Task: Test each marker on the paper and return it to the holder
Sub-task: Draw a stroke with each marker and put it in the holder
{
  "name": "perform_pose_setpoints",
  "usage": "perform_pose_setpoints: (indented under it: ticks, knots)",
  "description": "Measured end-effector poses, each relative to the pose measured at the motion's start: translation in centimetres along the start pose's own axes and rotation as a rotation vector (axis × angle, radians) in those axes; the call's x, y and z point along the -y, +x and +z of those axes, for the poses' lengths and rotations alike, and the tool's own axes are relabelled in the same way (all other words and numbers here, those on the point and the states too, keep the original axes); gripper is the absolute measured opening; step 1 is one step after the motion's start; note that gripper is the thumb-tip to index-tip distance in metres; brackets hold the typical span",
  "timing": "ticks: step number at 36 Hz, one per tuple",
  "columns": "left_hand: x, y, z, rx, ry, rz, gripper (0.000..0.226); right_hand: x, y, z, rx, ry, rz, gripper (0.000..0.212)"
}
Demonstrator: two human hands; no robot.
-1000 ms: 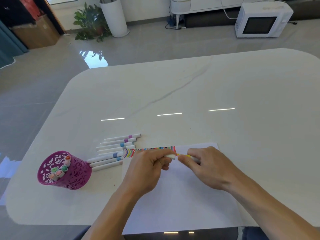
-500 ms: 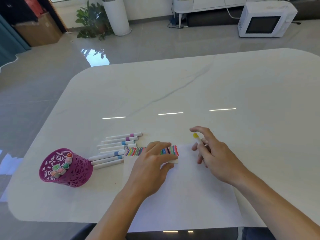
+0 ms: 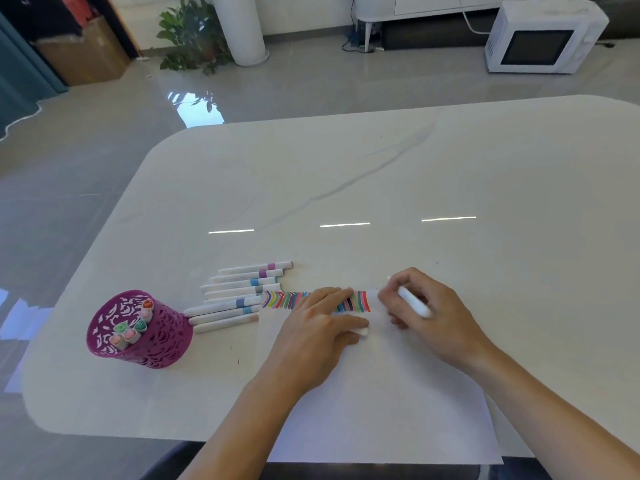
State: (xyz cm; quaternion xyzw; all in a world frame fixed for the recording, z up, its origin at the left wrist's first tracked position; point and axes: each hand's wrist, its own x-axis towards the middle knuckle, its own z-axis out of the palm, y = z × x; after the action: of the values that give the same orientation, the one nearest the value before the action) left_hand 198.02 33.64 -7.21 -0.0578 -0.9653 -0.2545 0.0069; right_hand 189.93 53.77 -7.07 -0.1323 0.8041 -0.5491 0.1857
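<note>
A white sheet of paper (image 3: pixel 381 393) lies at the table's near edge, with a row of coloured strokes (image 3: pixel 280 299) along its top. My right hand (image 3: pixel 426 313) grips a white marker (image 3: pixel 414 301), tip down on the paper just right of the strokes. My left hand (image 3: pixel 322 327) lies on the paper over part of the strokes, and a white cap (image 3: pixel 362 331) shows under its fingers. A purple cut-out holder (image 3: pixel 138 330) with several capped markers stands at the left. Several white markers (image 3: pixel 239 294) lie in a row between holder and paper.
The white marble table (image 3: pixel 381 188) stretches far behind and to the right of the paper. Beyond it on the floor are a white microwave (image 3: pixel 540 39), a potted plant (image 3: pixel 194 39) and a cardboard box (image 3: pixel 83 53).
My hands pulled the cap off the yellow marker. My right hand raised it, turned it and brought the tip down to the paper by the last stroke. My left hand settled flat with the cap.
</note>
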Motion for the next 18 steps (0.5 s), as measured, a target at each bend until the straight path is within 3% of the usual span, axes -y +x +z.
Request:
perform_pose_setpoints:
  ticks: [4, 9, 18]
  knots:
    - [-0.1, 0.0, 0.0, 0.01, 0.004, -0.024, 0.023, -0.1, -0.1, -0.3, -0.033, 0.159, 0.028, 0.036]
    - [-0.2, 0.1, 0.2, 0.003, 0.022, -0.031, 0.022, -0.6, 0.1, -0.1, -0.058, 0.291, 0.04, 0.013]
    - [0.1, 0.0, 0.2, 0.02, 0.029, -0.031, 0.023, -1.1, 0.3, 0.7, -0.076, 0.265, 0.024, 0.018]
